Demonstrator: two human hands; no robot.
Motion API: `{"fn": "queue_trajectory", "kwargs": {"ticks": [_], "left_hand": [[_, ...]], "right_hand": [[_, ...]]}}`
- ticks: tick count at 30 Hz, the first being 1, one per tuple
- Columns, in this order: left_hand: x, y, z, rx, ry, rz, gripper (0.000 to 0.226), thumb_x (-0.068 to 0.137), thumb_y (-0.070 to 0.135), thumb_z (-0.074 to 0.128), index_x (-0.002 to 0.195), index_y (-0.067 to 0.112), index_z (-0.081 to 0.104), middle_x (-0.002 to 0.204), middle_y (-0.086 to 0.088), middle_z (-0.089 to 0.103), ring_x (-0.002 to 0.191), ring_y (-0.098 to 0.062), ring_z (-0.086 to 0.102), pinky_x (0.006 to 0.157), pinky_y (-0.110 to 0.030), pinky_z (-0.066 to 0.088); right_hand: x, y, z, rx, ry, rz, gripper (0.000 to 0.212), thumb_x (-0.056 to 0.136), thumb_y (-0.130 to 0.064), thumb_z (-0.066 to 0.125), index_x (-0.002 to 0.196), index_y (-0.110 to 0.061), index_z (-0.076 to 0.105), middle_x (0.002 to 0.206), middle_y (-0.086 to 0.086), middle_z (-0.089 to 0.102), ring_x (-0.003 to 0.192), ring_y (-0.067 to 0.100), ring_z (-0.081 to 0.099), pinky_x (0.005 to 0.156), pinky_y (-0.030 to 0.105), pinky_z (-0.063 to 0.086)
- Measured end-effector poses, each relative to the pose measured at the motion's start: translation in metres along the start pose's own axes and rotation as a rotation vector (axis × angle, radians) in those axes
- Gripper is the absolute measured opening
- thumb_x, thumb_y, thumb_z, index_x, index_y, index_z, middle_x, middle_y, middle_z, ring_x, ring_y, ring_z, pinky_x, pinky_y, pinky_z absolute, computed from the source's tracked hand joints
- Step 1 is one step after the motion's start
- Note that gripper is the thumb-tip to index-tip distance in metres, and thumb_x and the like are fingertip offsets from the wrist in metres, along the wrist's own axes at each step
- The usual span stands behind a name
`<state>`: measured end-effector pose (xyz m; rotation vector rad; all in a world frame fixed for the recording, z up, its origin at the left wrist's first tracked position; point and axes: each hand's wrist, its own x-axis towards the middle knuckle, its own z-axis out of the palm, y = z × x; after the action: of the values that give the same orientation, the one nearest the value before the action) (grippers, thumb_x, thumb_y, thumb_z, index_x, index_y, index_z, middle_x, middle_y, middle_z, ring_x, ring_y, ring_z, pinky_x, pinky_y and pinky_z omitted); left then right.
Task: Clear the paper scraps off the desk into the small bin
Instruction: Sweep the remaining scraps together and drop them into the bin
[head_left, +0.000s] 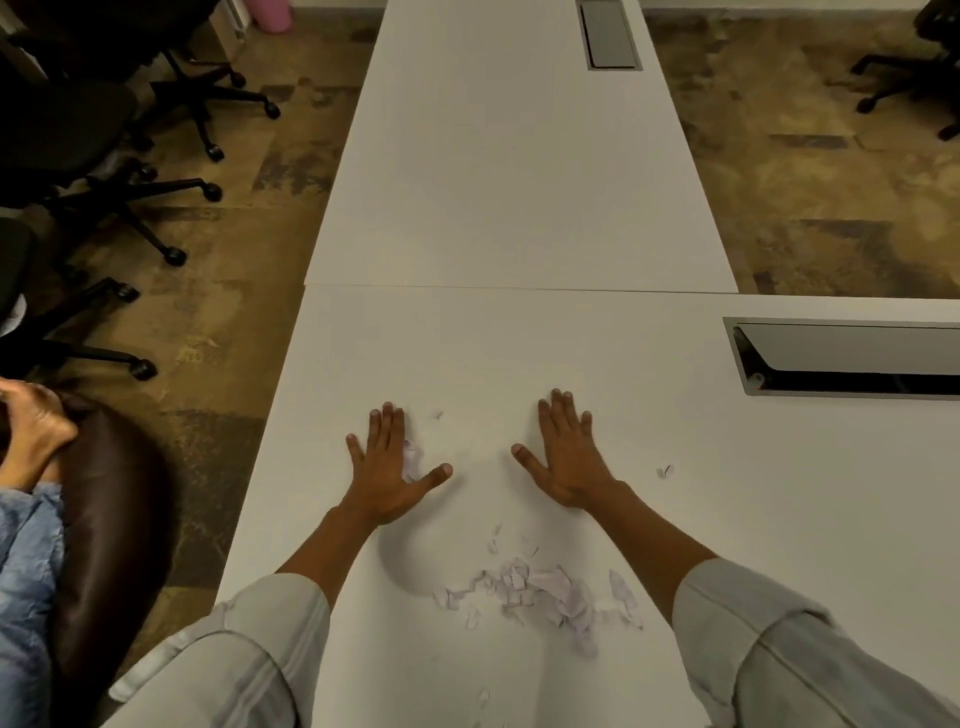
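We have both palms pressed flat on the desk (519, 208), fingers spread wide and holding nothing. Our left hand (387, 467) lies over a few paper scraps (411, 460) that poke out beside its first finger, and our right hand (569, 460) rests on bare desk.

The main risk, as we judge it, is scatter. If we rake our hands back toward us quickly, the light scraps could flutter or skid off the near edge or slip out between our spread fingers, and land on the carpet (218, 332) instead of the bin. The bin is not in view, so we cannot tell which edge to sweep toward; a sweep the wrong way would drop everything on the floor. Stray bits are also easy to miss: one tiny piece (437, 414) lies just beyond our left fingertips, and another (665, 471) sits off to the right of our right hand, outside the reach of a straight pull.

The main pile (540, 592) lies nearer to us than both hands, between our forearms and somewhat toward the right one, touching neither palm. A few loose pieces trail from it toward the near edge.
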<state>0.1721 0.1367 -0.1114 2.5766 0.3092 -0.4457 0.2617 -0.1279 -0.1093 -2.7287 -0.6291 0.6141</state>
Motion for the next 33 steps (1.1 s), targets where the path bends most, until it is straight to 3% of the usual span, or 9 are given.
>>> {"fn": "queue_trajectory", "kwargs": {"ticks": [6, 10, 15, 22, 33], "left_hand": [[0.019, 0.02, 0.008, 0.046, -0.042, 0.235, 0.103, 0.075, 0.084, 0.026, 0.146, 0.028, -0.022, 0.156, 0.011, -0.027, 0.142, -0.008, -0.03, 0.111, -0.054, -0.024], [0.008, 0.038, 0.023, 0.124, -0.088, 0.355, 0.093, 0.082, 0.075, 0.022, 0.148, 0.023, -0.015, 0.158, 0.005, -0.022, 0.144, -0.011, -0.027, 0.114, -0.061, -0.016], [-0.031, 0.049, 0.046, 0.072, -0.078, 0.391, 0.089, 0.088, 0.062, 0.034, 0.15, 0.015, -0.011, 0.159, -0.001, -0.018, 0.145, -0.01, -0.022, 0.118, -0.056, -0.013], [-0.064, 0.055, 0.058, 0.126, -0.144, 0.4, 0.097, 0.084, 0.073, 0.03, 0.145, 0.02, -0.023, 0.158, 0.002, -0.024, 0.143, -0.01, -0.028, 0.117, -0.051, -0.017], [-0.121, 0.068, 0.084, 0.159, -0.184, 0.392, 0.107, 0.078, 0.082, 0.029, 0.148, 0.018, -0.019, 0.157, 0.002, -0.026, 0.142, -0.012, -0.031, 0.114, -0.049, -0.02]], "right_hand": [[0.029, -0.041, 0.006, -0.061, -0.057, -0.242, 0.079, 0.098, -0.052, 0.03, 0.152, -0.006, -0.006, 0.162, 0.012, -0.012, 0.149, 0.025, -0.017, 0.121, 0.047, -0.008], [0.021, -0.045, 0.008, -0.128, -0.08, -0.33, 0.073, 0.099, -0.046, 0.03, 0.153, -0.008, -0.001, 0.162, 0.011, -0.01, 0.149, 0.024, -0.014, 0.122, 0.046, -0.004], [-0.014, -0.038, 0.012, -0.102, -0.135, -0.387, 0.074, 0.099, -0.042, 0.034, 0.153, -0.008, -0.002, 0.163, 0.01, -0.007, 0.15, 0.021, -0.012, 0.123, 0.043, -0.002], [-0.062, -0.03, 0.021, -0.105, -0.186, -0.377, 0.076, 0.097, -0.041, 0.035, 0.153, -0.009, -0.004, 0.162, 0.009, -0.011, 0.148, 0.019, -0.017, 0.123, 0.041, -0.007], [-0.127, -0.025, 0.035, -0.099, -0.229, -0.357, 0.074, 0.098, -0.043, 0.031, 0.153, -0.008, -0.005, 0.162, 0.007, -0.013, 0.148, 0.019, -0.017, 0.123, 0.038, -0.007]]}}
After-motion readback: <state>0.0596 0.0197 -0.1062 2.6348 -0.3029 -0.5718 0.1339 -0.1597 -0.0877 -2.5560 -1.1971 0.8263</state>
